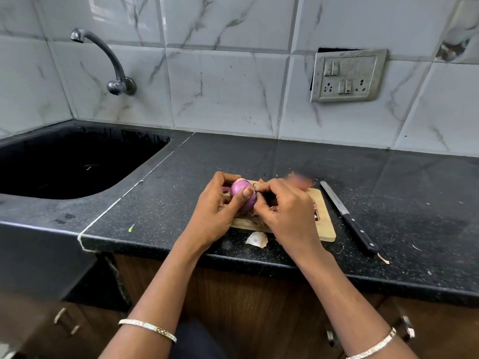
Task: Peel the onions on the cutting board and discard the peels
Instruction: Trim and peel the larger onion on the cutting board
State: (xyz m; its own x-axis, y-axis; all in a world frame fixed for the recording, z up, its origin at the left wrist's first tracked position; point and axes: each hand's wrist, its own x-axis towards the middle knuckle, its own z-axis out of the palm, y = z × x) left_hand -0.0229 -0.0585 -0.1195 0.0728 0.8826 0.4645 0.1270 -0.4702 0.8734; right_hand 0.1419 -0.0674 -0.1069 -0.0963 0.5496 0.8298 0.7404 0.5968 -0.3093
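- Purple onion [242, 194] is gripped by the left hand [216, 216]: the thumb lies across its front and the fingers curl round its far side, holding it just above the left end of the cutting board [324, 224].
- Right hand [287, 211] has its fingers curled, the fingertips pinching at the onion's right side; whether they hold a strip of skin cannot be told.
- Loose peels [259, 221] lie on the board beneath both hands.
- Blurred pinkish shape [300, 181] sits at the board's far edge; it cannot be told whether it is an onion or peel.
- Pale peel scrap [256, 239] lies on the counter [259, 156], just off the board's near edge.
- Knife [348, 217] lies on the counter just right of the board, blade pointing away and black handle toward the counter's front edge.
- Dark sink [77, 161] is set into the counter's left end, with a tap [103, 58] on the tiled wall above it.
- Switch panel [348, 76] is fixed to the wall behind the counter's right part.
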